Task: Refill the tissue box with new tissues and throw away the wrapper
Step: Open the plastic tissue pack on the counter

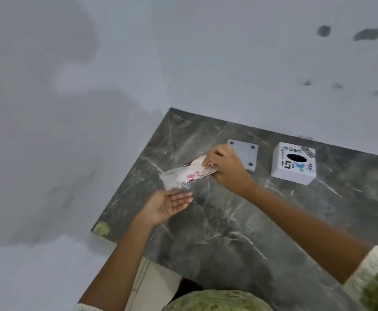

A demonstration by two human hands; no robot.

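Observation:
A clear plastic tissue pack wrapper [184,175] with pink and black print lies on the dark marble table [239,221]. My right hand [225,169] is closed on its right end, fingers pinched at the opening. My left hand [169,205] is flat, palm up, fingers apart, just below the wrapper's left end, touching or almost touching it. A white square tissue box [293,163] with an oval hole in its top and stickers stands to the right. Its grey flat base plate [246,154] with corner dots lies between the box and my right hand, partly hidden by it.
The table's left edge and far corner border a pale grey floor or wall. A greenish stain marks the table's near left corner [101,228]. Dark marks dot the pale surface at the top right.

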